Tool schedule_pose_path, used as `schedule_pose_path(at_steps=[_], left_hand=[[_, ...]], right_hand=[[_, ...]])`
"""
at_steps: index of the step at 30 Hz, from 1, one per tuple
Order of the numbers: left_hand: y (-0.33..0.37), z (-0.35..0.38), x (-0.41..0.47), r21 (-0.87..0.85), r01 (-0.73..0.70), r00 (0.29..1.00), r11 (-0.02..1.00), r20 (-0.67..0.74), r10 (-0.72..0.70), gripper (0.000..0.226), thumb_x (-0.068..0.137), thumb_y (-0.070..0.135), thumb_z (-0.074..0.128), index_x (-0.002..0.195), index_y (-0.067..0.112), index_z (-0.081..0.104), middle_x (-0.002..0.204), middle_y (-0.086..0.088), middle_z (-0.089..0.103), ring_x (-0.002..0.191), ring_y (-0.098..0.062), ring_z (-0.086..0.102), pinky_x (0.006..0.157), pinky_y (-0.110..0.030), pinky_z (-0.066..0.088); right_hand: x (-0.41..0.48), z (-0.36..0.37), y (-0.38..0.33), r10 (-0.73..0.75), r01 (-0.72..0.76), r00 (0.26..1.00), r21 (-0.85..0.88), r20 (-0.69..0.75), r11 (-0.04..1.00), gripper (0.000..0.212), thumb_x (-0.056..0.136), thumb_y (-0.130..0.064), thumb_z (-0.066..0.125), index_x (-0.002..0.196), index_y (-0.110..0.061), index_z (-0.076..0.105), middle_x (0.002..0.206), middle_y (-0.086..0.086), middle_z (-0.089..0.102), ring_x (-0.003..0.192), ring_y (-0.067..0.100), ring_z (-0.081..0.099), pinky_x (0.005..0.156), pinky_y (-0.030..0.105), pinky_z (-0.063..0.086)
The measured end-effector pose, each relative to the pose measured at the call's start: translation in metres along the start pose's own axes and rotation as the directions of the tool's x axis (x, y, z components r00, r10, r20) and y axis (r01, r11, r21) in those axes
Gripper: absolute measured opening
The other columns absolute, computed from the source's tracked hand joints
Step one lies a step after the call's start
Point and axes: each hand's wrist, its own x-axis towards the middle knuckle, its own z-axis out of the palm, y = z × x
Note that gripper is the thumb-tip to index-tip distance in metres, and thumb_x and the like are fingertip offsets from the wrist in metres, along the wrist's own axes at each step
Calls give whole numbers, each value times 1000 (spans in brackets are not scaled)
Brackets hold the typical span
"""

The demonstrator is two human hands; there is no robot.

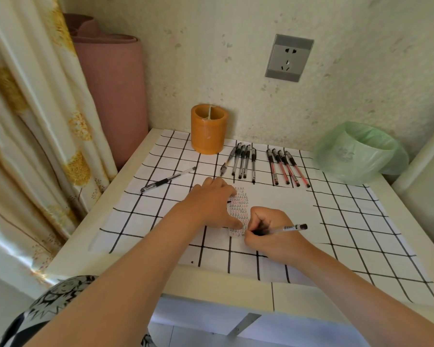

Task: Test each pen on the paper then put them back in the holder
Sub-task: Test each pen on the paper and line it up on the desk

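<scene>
My right hand (pixel 271 234) grips a clear black pen (pixel 290 228), its tip down on the white paper (pixel 281 204) at the bottom of a patch of small written marks (pixel 239 209). Flat on the paper beside those marks lies my left hand (pixel 212 204), fingers spread, pressing it down. An orange pen holder (pixel 208 128) stands at the back of the table, with a divider inside and no pens showing. Several black pens (pixel 243 161) lie in a row right of the holder, several red pens (pixel 286 167) further right. One black pen (pixel 167 180) lies alone at the left.
A checked cloth (pixel 361 241) covers the small white table (pixel 211 291). A bin lined with a green bag (pixel 358 151) sits at the back right corner. A rolled pink mat (pixel 110 91) and a curtain (pixel 35 121) stand at the left, a wall socket (pixel 289 58) behind.
</scene>
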Motion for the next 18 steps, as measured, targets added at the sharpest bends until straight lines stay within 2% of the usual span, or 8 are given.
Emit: schedule_pose_path(at_steps=[8, 13, 18], left_hand=[[0, 0, -2, -7, -2, 1000, 1000, -8, 2, 92, 72, 65, 71, 148, 29, 35, 148, 6, 34, 136, -18, 28, 108, -40, 33], [0, 0, -1, -9, 0, 1000, 1000, -3, 0, 92, 72, 65, 71, 148, 30, 35, 148, 6, 34, 136, -18, 28, 108, -41, 33], [0, 0, 0, -13, 2, 1000, 1000, -1, -2, 92, 72, 65, 71, 148, 30, 35, 148, 6, 34, 135, -18, 28, 107, -40, 34]], right_hand=[[-1, 0, 0, -4, 4, 1000, 18, 0, 1000, 19, 73, 0, 66, 65, -12, 54, 62, 5, 55, 53, 12, 47, 49, 31, 37], [0, -1, -1, 6, -6, 1000, 1, 29, 1000, 19, 72, -4, 66, 63, -16, 54, 63, 4, 56, 54, 14, 49, 50, 34, 39], [-1, -1, -4, 11, -11, 999, 9, 36, 1000, 19, 71, -2, 66, 64, -14, 54, 66, 10, 57, 55, 14, 49, 50, 33, 39]])
